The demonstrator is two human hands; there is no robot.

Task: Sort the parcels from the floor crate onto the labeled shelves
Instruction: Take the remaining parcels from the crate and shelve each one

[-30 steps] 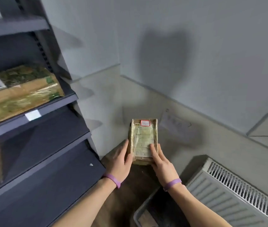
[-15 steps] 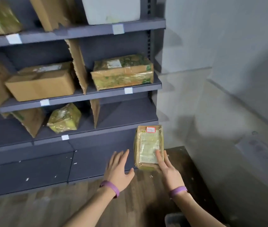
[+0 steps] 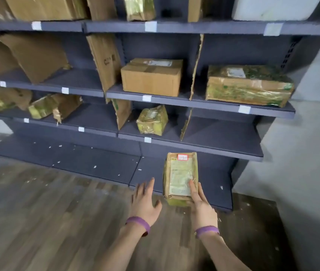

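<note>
**— What could have gone wrong at that point?**

— Nearest to me, the grip. Only my right hand (image 3: pixel 202 210) had the parcel (image 3: pixel 180 178). It pinched the near end, with one digit flat along the paper label and the others underneath, out of my sight. Most of the parcel stuck out beyond that hold, so I judged it could tip forward and drop onto the wooden floor (image 3: pixel 47 212). My left hand (image 3: pixel 145 202) was spread loose and gripped nothing, so it gave no support.

Farther off, the red-bordered sticker (image 3: pixel 182 157) on the parcel's far end was too blurred to read. So were the white tags (image 3: pixel 147 140) on the edges of the shelves (image 3: pixel 204 148). A wrong match would have put the parcel in the wrong bay. The torn cardboard dividers (image 3: pixel 185 124) also looked flimsy, and a careless push might have knocked one over.

**— And where was the parcel, relative to your hands?**

— Its near right corner was in my right hand, and it ran lengthwise away from me with the label up. My left hand was just left of its near end, close but not touching. The parcel hung low over the dark base shelf (image 3: pixel 96 163), not yet resting on any shelf. Beyond it and a little left, the next shelf up held a small yellow-wrapped package (image 3: pixel 152 120). The shelf above that held a brown box (image 3: pixel 151 77), with a big green-wrapped bundle (image 3: pixel 249 85) to its right.
</note>
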